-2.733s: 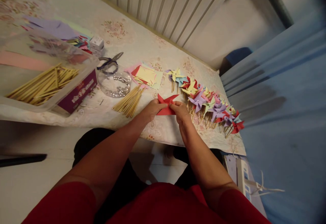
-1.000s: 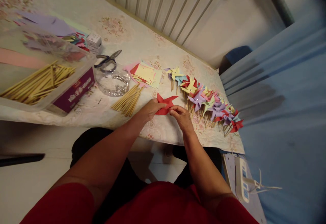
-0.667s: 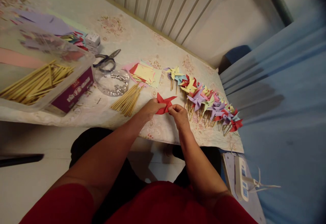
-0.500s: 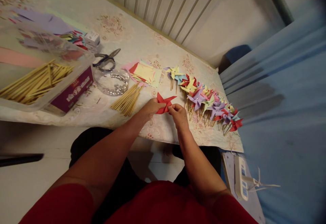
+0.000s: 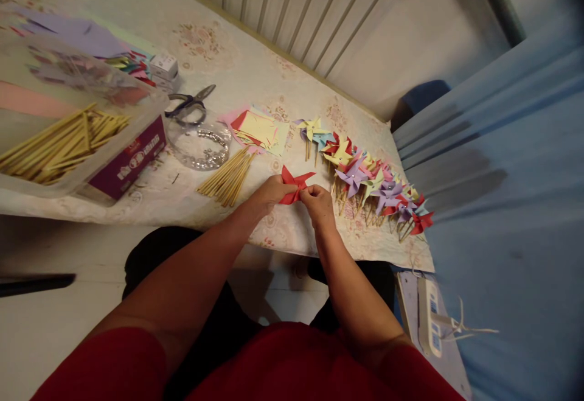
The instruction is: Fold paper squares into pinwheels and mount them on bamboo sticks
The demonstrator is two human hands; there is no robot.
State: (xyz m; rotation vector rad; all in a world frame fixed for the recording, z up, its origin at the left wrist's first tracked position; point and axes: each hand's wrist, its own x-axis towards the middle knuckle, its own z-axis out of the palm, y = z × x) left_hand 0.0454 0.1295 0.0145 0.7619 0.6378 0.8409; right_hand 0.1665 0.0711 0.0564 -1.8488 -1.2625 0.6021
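The red pinwheel [image 5: 294, 180] is being pinched at its left by the left hand [image 5: 272, 191], at its right by the curled right hand [image 5: 320, 204].

A head-worn camera looks forward and down from above, near the hands [image 5: 272, 192].

A plain deep-red top [image 5: 274, 367] fills the bottom centre of the frame, its short sleeves [image 5: 107, 358] showing at lower left and lower right; black trousers [image 5: 148, 258] appear left and right of the lower middle, and both forearms [image 5: 182, 273] are bare down to the fingers [image 5: 311, 193]
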